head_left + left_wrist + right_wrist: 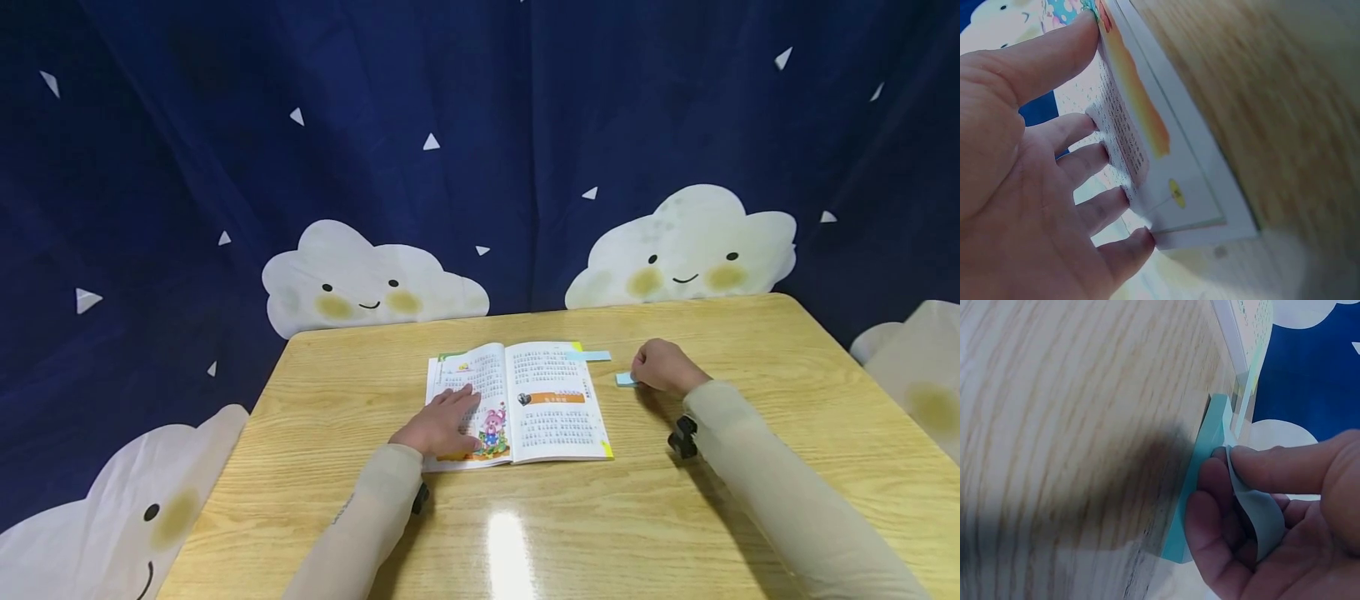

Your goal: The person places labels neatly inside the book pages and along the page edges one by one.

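An open book (pixel 558 429) with printed text and a pink cartoon figure lies in the middle of the table. My left hand (pixel 442 423) rests with straight, spread fingers on its left page; the left wrist view shows the fingertips on the paper near the page edge. To the right of the book is a light blue pad of sticky notes (pixel 1192 481). My right hand (pixel 666 367) pinches the top sticky note (pixel 1265 519) between thumb and fingers, and that sheet bends up from the pad. Part of the pad is hidden behind the fingers.
A light blue sticky strip (pixel 596 356) sticks out past the upper right edge of the book. All lie on a wooden table (pixel 337 392). Behind hangs a dark blue cloth (pixel 420 200) with smiling clouds.
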The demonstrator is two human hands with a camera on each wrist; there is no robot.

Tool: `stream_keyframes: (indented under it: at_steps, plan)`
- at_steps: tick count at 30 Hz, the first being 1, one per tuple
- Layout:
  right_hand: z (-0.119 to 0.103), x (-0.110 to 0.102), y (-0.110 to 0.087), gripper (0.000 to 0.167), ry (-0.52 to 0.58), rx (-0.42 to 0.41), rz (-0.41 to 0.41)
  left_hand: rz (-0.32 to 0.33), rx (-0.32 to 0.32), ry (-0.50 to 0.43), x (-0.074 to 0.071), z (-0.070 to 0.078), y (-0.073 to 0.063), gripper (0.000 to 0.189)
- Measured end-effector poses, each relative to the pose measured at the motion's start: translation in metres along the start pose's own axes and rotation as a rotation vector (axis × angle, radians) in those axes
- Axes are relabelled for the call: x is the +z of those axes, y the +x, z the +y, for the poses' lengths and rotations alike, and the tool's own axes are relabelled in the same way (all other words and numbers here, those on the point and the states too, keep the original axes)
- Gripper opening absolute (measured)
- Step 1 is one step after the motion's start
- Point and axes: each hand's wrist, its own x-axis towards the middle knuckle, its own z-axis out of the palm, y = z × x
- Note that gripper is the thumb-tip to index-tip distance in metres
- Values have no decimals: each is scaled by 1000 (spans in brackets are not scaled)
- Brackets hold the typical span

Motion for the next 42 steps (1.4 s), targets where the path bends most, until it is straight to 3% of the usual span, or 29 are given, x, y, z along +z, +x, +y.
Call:
stream_keyframes:
  at_steps: [17,27,42]
  plan:
    - [-3,-2,-1,23,-5,4,-9,-4,-8,50,-2,2,3,78]
    - [1,-3,2,27,-47,2,-20,-8,-5,50,-3,3,3,78]
    - [3,-1,4,36,-13,1,-44,-11,-15,36,-2,3,0,78]
